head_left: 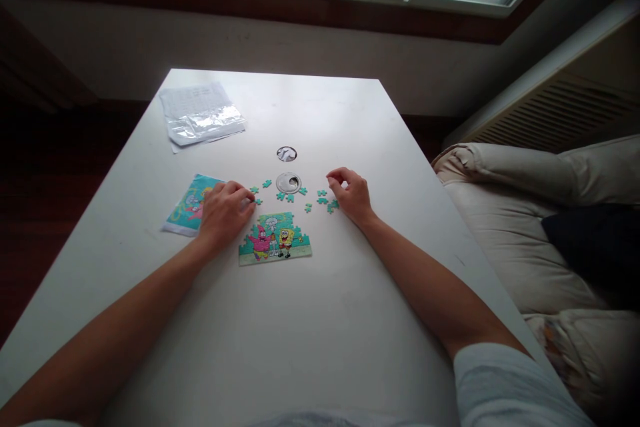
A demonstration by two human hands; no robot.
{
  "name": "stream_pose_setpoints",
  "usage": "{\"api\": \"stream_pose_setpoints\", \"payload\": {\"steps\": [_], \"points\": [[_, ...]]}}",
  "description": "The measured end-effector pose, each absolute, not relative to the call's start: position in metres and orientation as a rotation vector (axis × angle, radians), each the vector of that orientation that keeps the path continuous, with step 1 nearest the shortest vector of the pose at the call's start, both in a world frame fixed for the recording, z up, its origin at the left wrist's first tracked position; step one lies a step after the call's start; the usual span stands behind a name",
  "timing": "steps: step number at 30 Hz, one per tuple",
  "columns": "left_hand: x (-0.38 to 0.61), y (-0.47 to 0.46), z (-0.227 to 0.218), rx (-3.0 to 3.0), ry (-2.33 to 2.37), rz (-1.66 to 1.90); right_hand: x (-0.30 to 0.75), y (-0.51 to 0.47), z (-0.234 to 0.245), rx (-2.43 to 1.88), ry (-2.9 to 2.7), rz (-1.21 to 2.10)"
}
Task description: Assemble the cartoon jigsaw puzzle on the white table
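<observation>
A partly assembled jigsaw puzzle [273, 240] with cartoon figures lies flat on the white table, its bottom edge straight and its upper edges jagged. Just up and left of it rests my left hand [227, 210], fingers bent together, their tips beside a small teal puzzle piece [258, 201]. What those fingers hold, if anything, is hidden. My right hand [353, 195] is at the right with thumb and forefinger brought together; I cannot make out anything between them. Below its fingertips lie several loose puzzle pieces [323, 201]. More loose pieces [290, 198] are spread above the puzzle.
Partly under my left hand is a teal picture sheet [185, 210] with similar cartoon figures. A clear plastic bag with papers [203, 113] lies at the back left. Two round openings, one with a metal ring [281, 184], are in the table. A cushioned seat [480, 240] stands at the right.
</observation>
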State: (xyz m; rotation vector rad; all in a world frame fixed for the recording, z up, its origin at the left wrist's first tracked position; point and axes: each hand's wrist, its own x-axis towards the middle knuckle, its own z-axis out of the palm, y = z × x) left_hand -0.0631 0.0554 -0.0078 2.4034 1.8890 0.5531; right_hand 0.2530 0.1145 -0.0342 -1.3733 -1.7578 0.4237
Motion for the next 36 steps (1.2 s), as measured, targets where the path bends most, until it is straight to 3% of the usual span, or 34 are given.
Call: {"api": "stream_pose_setpoints", "payload": {"steps": [21, 36], "points": [[-0.056, 0.051, -0.007, 2.445, 1.739, 0.462, 0.256, 0.115, -0.031, -1.397, -1.685, 0.480], [-0.044, 0.045, 0.001, 2.208, 1.665, 0.655, 0.249, 0.105, -0.025, -1.312, -1.783, 0.424]]}}
